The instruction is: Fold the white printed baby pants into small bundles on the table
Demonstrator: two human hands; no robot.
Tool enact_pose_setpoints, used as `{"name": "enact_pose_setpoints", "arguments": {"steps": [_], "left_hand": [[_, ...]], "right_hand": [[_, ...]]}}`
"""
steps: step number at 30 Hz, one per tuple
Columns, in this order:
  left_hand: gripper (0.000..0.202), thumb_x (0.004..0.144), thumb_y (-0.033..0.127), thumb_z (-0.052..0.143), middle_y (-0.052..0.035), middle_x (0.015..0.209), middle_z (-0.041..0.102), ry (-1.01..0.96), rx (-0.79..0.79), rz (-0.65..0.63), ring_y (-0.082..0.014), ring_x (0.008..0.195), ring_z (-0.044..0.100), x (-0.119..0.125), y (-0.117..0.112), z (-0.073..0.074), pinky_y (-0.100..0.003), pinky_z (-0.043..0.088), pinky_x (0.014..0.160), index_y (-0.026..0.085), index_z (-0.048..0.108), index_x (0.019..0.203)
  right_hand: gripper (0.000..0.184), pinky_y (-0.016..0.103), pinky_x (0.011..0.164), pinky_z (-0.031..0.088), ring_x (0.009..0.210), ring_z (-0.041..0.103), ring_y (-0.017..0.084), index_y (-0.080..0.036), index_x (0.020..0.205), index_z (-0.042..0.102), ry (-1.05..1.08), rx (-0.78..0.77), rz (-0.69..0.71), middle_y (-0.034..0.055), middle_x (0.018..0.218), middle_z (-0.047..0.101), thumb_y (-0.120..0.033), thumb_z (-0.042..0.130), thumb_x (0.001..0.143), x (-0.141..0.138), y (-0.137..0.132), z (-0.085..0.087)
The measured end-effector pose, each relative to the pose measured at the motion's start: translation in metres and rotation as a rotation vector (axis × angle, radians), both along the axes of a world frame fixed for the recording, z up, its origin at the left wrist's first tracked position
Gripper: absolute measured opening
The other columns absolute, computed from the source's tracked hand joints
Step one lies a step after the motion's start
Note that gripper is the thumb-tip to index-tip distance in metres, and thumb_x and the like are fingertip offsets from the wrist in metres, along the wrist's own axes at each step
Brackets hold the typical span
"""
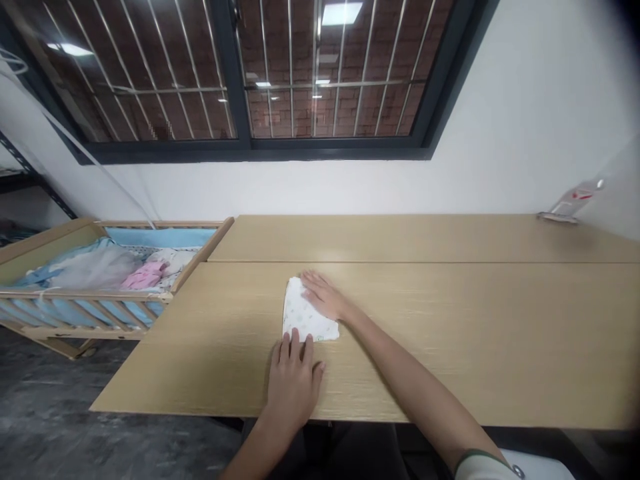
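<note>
A small white cloth [306, 313] with a faint speckled print lies flat on the wooden table [450, 320]. It looks folded, with one straight side on the left. My right hand [323, 295] rests flat across its upper right edge, fingers stretched toward the far left corner. Along the near edge, the fingertips of my left hand [294, 377] touch the cloth. The left fingers are spread and the palm is low over the table. Neither hand grips anything.
To the left of the table stands a wooden crib [200, 257] with blue lining, pink fabric [145, 275] and other bedding. A clear bottle-like item [575, 200] sits at the back right by the wall. A barred window [250, 143] is above the table.
</note>
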State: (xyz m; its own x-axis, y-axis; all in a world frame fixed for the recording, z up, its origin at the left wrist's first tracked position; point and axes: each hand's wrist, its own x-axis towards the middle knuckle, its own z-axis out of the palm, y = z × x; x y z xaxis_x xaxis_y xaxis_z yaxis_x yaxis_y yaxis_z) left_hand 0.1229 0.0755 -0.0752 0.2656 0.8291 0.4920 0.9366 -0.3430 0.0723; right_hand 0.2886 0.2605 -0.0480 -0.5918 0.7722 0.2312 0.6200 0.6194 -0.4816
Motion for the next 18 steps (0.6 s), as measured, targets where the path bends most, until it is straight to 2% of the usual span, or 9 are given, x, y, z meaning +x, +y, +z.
{"name": "enact_pose_setpoints", "arguments": {"steps": [2,5,7,10,12,14,15,18], "left_hand": [[0.037,0.099,0.024,0.046,-0.0182,0.135,0.062,0.010,-0.024,-0.040,-0.0322,0.123,0.059,-0.012,0.010,-0.003,-0.051,0.048,0.101,0.014,0.058,0.133],[0.035,0.096,0.009,0.041,-0.0136,0.125,0.068,0.012,-0.094,-0.131,-0.0256,0.114,0.063,-0.033,0.027,-0.003,-0.044,0.050,0.099,0.014,0.059,0.125],[0.032,0.094,0.005,0.040,-0.0115,0.120,0.069,0.021,-0.133,-0.194,-0.0236,0.108,0.065,-0.044,0.037,0.001,-0.042,0.051,0.096,0.016,0.062,0.114],[0.026,0.093,0.004,0.041,-0.0095,0.105,0.070,0.074,-0.171,-0.293,-0.0236,0.099,0.065,-0.052,0.049,0.012,-0.042,0.052,0.092,0.018,0.063,0.095],[0.023,0.093,0.007,0.042,-0.0103,0.105,0.070,0.074,-0.192,-0.346,-0.0253,0.106,0.063,-0.054,0.058,0.021,-0.043,0.049,0.096,0.018,0.062,0.095],[0.019,0.094,0.012,0.043,-0.0116,0.109,0.069,0.012,-0.296,-0.367,-0.0261,0.112,0.062,-0.055,0.070,0.033,-0.042,0.046,0.098,0.018,0.060,0.101],[0.018,0.094,0.016,0.043,-0.0112,0.109,0.069,-0.022,-0.366,-0.363,-0.0256,0.109,0.063,-0.056,0.077,0.040,-0.040,0.047,0.095,0.019,0.058,0.103],[0.017,0.096,0.028,0.043,-0.0061,0.092,0.069,-0.148,-0.558,-0.327,-0.0225,0.083,0.065,-0.061,0.104,0.061,-0.032,0.047,0.075,0.021,0.056,0.104]], "right_hand": [[0.059,0.051,0.125,0.014,0.154,0.020,0.026,-0.019,0.153,0.043,0.136,0.046,-0.073,0.0120,0.164,0.031,-0.052,0.031,0.105,0.003,-0.001,-0.001],[0.043,0.051,0.118,0.031,0.141,0.044,0.029,-0.020,0.131,0.064,0.355,0.059,-0.154,0.0141,0.149,0.052,-0.045,0.045,0.101,0.009,-0.005,0.006],[0.035,0.047,0.107,0.043,0.120,0.060,0.027,-0.019,0.112,0.072,0.430,-0.036,-0.145,0.0135,0.126,0.067,-0.042,0.050,0.098,0.014,-0.010,0.013],[0.034,0.040,0.090,0.052,0.094,0.067,0.023,-0.017,0.098,0.074,0.374,-0.321,-0.022,0.0095,0.101,0.074,-0.042,0.052,0.097,0.021,-0.021,0.027],[0.033,0.038,0.089,0.051,0.096,0.067,0.023,-0.017,0.100,0.075,0.288,-0.448,0.082,0.0084,0.103,0.075,-0.045,0.058,0.093,0.026,-0.028,0.036],[0.037,0.036,0.093,0.050,0.105,0.065,0.024,-0.019,0.108,0.074,0.197,-0.487,0.154,0.0079,0.113,0.073,-0.049,0.066,0.088,0.031,-0.032,0.045],[0.043,0.035,0.095,0.049,0.109,0.064,0.025,-0.020,0.113,0.073,0.149,-0.497,0.179,0.0077,0.118,0.072,-0.052,0.069,0.085,0.034,-0.034,0.048],[0.071,0.033,0.097,0.048,0.117,0.061,0.026,-0.021,0.130,0.065,0.023,-0.521,0.207,0.0091,0.131,0.065,-0.057,0.081,0.071,0.043,-0.036,0.055]]}}
